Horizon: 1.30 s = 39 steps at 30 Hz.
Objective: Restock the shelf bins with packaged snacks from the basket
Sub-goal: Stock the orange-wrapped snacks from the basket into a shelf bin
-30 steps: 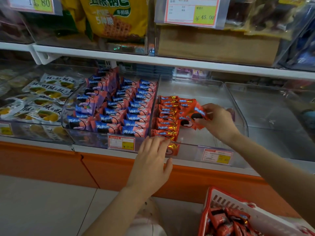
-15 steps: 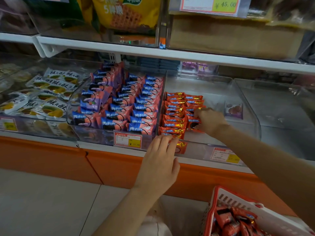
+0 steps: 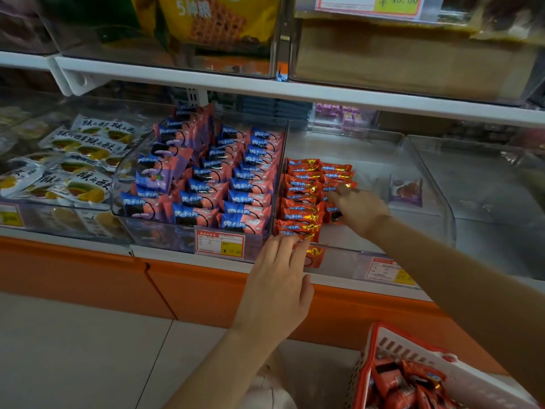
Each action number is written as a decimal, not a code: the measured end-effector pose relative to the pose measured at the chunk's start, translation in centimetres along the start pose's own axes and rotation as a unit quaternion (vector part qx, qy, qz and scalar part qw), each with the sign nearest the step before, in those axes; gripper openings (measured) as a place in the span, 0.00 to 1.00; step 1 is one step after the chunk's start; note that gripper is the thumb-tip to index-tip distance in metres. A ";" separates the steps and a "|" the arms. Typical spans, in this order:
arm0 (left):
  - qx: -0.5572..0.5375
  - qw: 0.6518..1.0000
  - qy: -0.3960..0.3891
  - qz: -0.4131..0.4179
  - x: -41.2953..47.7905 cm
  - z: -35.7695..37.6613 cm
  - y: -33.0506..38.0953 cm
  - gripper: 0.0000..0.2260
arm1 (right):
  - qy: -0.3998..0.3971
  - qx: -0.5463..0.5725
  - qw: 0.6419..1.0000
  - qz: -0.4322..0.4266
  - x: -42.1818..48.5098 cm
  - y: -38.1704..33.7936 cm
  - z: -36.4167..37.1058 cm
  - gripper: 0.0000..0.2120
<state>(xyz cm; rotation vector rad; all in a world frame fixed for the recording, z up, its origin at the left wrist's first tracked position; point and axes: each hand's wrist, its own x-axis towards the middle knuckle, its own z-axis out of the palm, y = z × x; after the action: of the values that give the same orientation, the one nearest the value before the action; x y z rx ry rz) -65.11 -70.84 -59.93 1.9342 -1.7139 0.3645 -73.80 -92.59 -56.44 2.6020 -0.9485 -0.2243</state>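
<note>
Two rows of orange snack packs (image 3: 300,202) lie at the left of a clear shelf bin (image 3: 424,160). My right hand (image 3: 358,212) reaches into the bin; its straight fingers press on the packs of the second row, one pack partly under the palm. My left hand (image 3: 277,284) rests flat against the bin's front rim, fingertips touching the frontmost orange packs. The red and white basket (image 3: 413,348) sits at the bottom right, holding more orange packs (image 3: 404,388).
A lone purple pack (image 3: 406,191) lies at the bin's right side. The neighbouring bin on the left is packed with blue-pink packs (image 3: 206,184); further left are white-yellow packs (image 3: 73,160). A white shelf (image 3: 265,90) hangs overhead. Price tags (image 3: 219,245) line the front.
My right hand brought an orange pack down from in the air into the second row and now presses on it. The left hand stayed at the bin's front.
</note>
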 end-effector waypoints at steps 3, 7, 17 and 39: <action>0.000 1.000 0.000 0.000 0.0 0.0 0.0 0.23 | -0.014 0.051 0.999 0.005 0.2 0.1 0.0 0.26; 0.005 1.000 0.000 -0.001 0.0 0.1 0.0 0.25 | -0.016 0.132 0.990 0.039 0.0 0.2 -0.1 0.23; -0.002 1.000 -0.014 -0.003 0.0 -0.1 0.0 0.24 | 0.004 0.209 0.976 0.068 0.5 -0.7 -0.2 0.18; 0.133 0.989 -0.056 -0.035 -0.2 -0.4 2.8 0.33 | 0.122 0.320 0.940 0.006 -16.6 0.4 0.5 0.19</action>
<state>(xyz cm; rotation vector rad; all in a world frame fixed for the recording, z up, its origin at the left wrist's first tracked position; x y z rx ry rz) -67.86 -70.68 -59.11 2.2381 -1.7342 0.4883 -86.82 -82.27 -56.31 3.0907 -1.0780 0.4846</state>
